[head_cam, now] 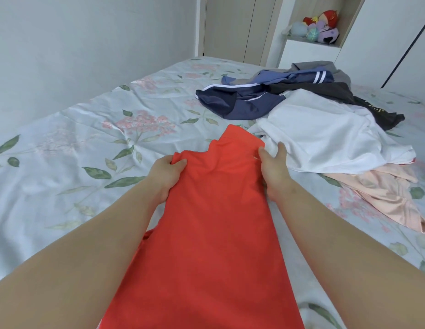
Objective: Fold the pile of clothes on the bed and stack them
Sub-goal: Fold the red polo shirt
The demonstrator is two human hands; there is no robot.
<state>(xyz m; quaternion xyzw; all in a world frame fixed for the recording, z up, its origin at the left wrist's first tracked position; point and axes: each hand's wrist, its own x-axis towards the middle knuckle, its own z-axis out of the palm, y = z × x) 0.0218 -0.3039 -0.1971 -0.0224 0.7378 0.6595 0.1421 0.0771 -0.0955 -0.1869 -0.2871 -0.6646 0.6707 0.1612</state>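
Left hand (167,173) pinches the red garment's (214,222) left edge | right hand (273,172) grips its right edge | garment stretches toward 6 o'clock over floral bed (64,150) | clothes pile (301,110) at 1 o'clock

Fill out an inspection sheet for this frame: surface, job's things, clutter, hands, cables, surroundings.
Surface: bed with a wrinkled floral sheet.
Job's things: red garment stretched between both hands; white garment, navy striped garment, dark garment, grey garment and pink garment lie unfolded in a loose pile on the right; no folded stack seen.
Clutter: nothing seen.
Hands: left hand grips the red garment's upper left corner; right hand holds its right edge.
Cables: nothing seen.
Surroundings: wall on the left, closet doors beyond the bed, plush toys in a niche.
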